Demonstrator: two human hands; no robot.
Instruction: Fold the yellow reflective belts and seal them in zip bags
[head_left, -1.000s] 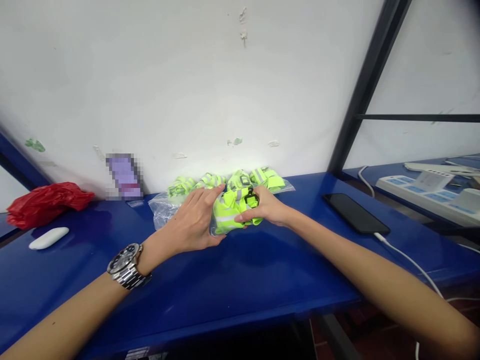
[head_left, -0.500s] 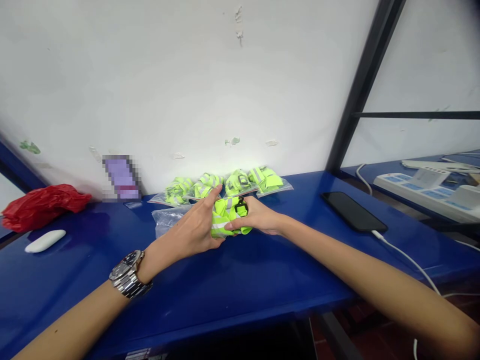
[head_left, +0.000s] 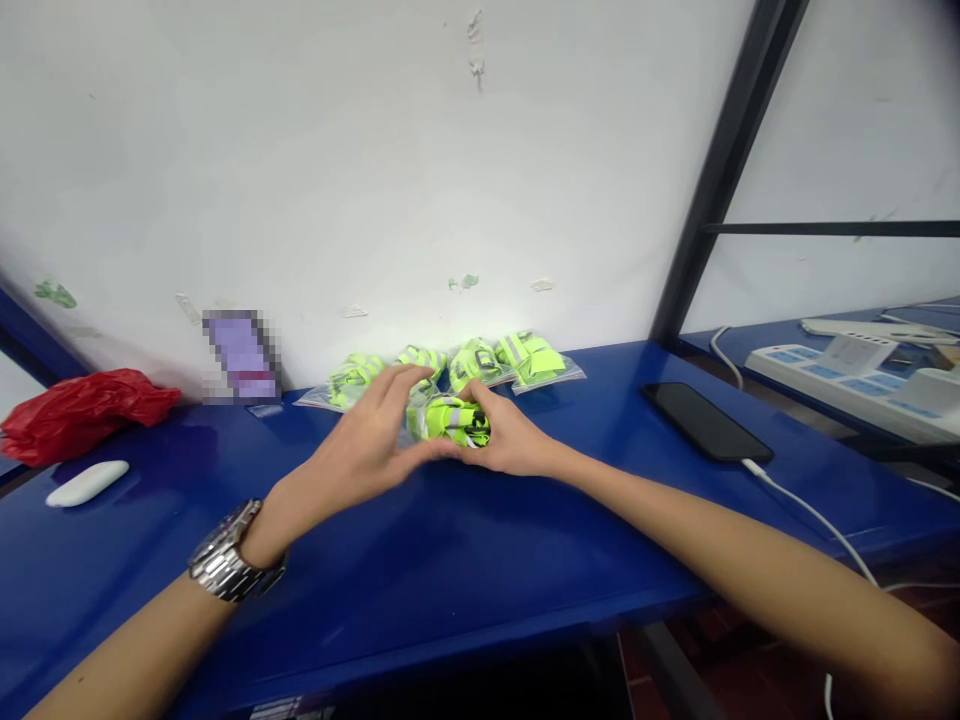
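Note:
A folded bundle of neon yellow-green reflective straps [head_left: 448,420], with grey bands and black parts, sits just above the blue table in front of me. My right hand [head_left: 517,437] grips it from the right, thumb near me and fingers on the far side. On its left, my left hand [head_left: 364,435] curves with thumb and fingers apart. Its thumb tip comes close to the right thumb; whether it touches the bundle I cannot tell. A bit of clear plastic shows at the bundle's left edge, mostly hidden by the left hand.
Several similar bundles in clear zip bags, such as the rightmost one [head_left: 531,358], lie along the wall. A red plastic bag [head_left: 86,410], a white oval object [head_left: 88,484] and an upright blurred phone [head_left: 244,355] are left. A black phone [head_left: 706,420] on a cable and power strips [head_left: 847,385] are right.
My left hand has loosened from the bundle and spread its fingers, shifting left. The bundle has turned and looks more compact in my right hand. The clear bag at left is now mostly covered.

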